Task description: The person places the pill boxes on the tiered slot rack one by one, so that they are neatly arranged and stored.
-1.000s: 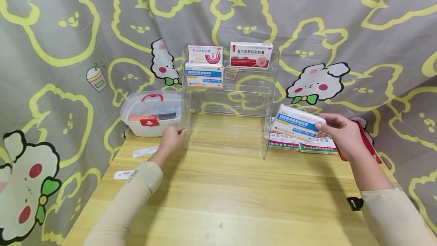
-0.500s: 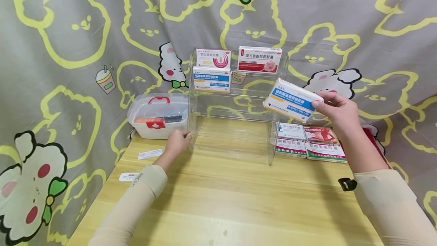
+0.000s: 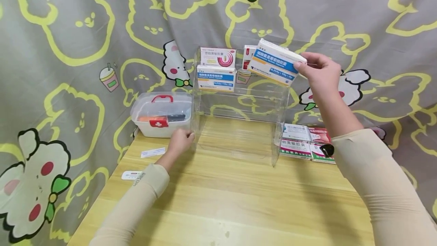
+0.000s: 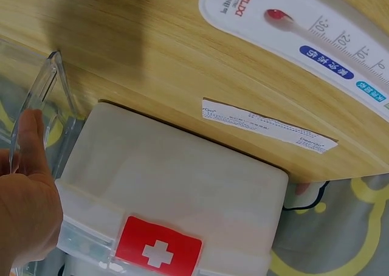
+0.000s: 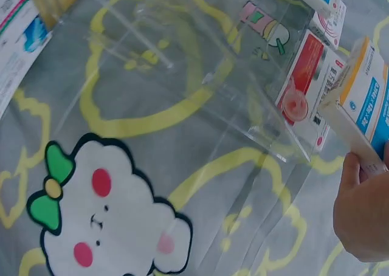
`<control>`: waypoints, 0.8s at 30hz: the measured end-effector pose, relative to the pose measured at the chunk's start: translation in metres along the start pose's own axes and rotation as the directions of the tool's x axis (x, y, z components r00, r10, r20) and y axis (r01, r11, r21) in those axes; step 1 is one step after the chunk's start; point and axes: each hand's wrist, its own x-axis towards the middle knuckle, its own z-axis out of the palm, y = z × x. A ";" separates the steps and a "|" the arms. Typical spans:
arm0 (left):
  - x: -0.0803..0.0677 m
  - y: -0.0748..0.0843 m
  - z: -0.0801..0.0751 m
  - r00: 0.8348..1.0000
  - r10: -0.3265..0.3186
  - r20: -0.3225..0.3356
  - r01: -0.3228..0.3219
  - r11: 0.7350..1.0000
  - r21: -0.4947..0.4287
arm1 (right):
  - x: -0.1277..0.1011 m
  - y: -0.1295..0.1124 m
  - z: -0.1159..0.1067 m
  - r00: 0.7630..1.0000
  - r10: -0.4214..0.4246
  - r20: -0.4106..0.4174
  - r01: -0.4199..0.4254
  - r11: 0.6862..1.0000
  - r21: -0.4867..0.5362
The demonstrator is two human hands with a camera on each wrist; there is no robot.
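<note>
My right hand [image 3: 321,72] pinches the right end of a blue-and-white medicine box [image 3: 274,63], held tilted before the upper right of a clear stepped display rack [image 3: 239,134]. Behind it, a red-and-white medicine box [image 3: 247,56] on the top tier is partly covered. At the rack's left side my left hand [image 3: 181,142] grips its clear edge; the left wrist view shows fingers and thumb on either side of the clear panel [image 4: 45,93]. A pink-and-white box [image 3: 217,57] stands on the top tier, and a matching blue-and-white box [image 3: 216,79] stands one tier below it.
A white first-aid case [image 3: 162,115] with a clear lid sits left of the rack. Several medicine boxes [image 3: 295,149] are stacked to the right. A paper strip [image 3: 152,152] and a thermometer [image 3: 131,175] lie on the wooden table [image 3: 218,200]. A patterned curtain [image 3: 136,48] hangs behind.
My right hand has raised the blue-and-white box from over the stacked boxes up and left to the rack's top tier. My left hand stays at the rack's edge; the head view has shifted slightly.
</note>
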 end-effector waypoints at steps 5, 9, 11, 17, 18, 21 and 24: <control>0.001 0.003 0.002 1.000 0.022 -0.015 -0.022 0.999 0.025 | 0.013 0.005 0.015 0.998 -0.058 0.012 0.059 0.997 -0.041; 0.001 0.005 0.003 0.999 0.038 -0.033 -0.037 0.998 0.046 | 0.019 0.014 0.020 0.994 -0.105 0.015 0.106 0.985 -0.139; 0.000 0.006 0.004 0.999 0.040 -0.035 -0.039 0.998 0.046 | 0.021 0.018 0.021 0.993 -0.116 0.009 0.116 0.976 -0.184; -0.002 0.005 0.004 1.000 0.002 -0.027 -0.002 1.000 0.025 | 0.019 0.031 0.025 0.983 -0.179 0.039 0.179 0.899 -0.400; -0.002 0.005 0.004 1.000 -0.006 -0.026 0.006 1.000 0.021 | 0.018 0.033 0.026 0.979 -0.199 0.053 0.202 0.881 -0.428; -0.003 0.004 0.003 0.999 -0.012 -0.035 0.013 1.000 0.023 | 0.016 0.039 0.030 0.967 -0.240 0.088 0.251 0.833 -0.492; -0.003 0.003 0.003 0.999 -0.007 -0.046 0.009 0.999 0.031 | 0.014 0.042 0.034 0.966 -0.230 0.118 0.256 0.793 -0.552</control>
